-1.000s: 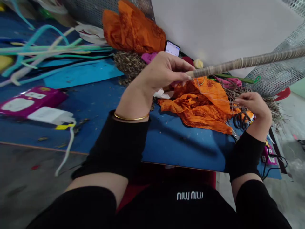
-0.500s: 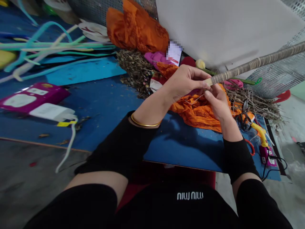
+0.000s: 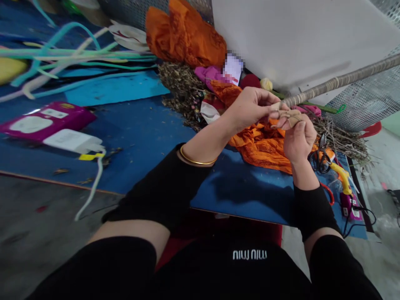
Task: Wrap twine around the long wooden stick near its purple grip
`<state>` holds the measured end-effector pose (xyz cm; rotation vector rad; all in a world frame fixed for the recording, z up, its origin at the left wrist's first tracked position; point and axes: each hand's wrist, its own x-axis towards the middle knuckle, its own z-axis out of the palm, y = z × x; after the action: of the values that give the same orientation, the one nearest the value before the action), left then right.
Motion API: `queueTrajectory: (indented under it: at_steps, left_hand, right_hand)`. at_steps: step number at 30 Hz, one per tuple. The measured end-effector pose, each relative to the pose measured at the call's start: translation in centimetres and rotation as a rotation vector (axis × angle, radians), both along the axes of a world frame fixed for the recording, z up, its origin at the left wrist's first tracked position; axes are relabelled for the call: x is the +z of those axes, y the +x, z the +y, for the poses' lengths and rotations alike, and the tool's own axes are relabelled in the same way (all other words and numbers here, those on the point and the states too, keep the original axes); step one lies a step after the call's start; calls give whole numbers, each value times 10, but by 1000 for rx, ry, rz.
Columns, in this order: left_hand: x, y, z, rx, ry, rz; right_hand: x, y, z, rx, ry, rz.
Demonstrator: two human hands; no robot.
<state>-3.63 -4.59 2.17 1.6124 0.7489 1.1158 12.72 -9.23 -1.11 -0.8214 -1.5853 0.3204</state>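
A long brown, striped rod (image 3: 331, 84) slants in from the right, and its pale near end lies between my hands. My left hand (image 3: 251, 106) is closed on that end, thumb and fingers pinched together. Close beside it, my right hand (image 3: 298, 135) is closed on a crumpled tan strip (image 3: 292, 116), which touches the rod's end. Some of the strip is hidden by the fingers. Below both hands, crumpled orange cloth (image 3: 265, 152) is spread on the blue table (image 3: 140, 129).
Dried plant bits (image 3: 179, 83) and an orange bundle (image 3: 187, 37) lie behind. At right are black scissors (image 3: 320, 156), a yellow-handled tool (image 3: 342, 175) and twigs (image 3: 340, 133). Purple packs (image 3: 40, 121) and pastel strips (image 3: 78, 56) lie left; a pale panel (image 3: 296, 37) stands behind.
My right hand has turned and moved slightly right and up, and the tan strip now shows in its fingers. My left hand stays at the rod's end. The whole view has shifted slightly.
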Motion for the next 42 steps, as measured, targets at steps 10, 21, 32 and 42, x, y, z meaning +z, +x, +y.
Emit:
queueTrajectory:
  at_steps: [10,21,32,42]
  left_hand:
    - [-26,23,-4,222,305,119]
    - [-27,18,3,198,322,287]
    - [-26,19,-3,178,327,373]
    - [-23,20,-14,249,422,494]
  right_hand:
    - [4,6,-3,-57,-162,239]
    - [39,5,-29,-152,-53,-196]
    - [47,38,-10,-7,-97,-374]
    - [35,40,4,-32,-211,-322]
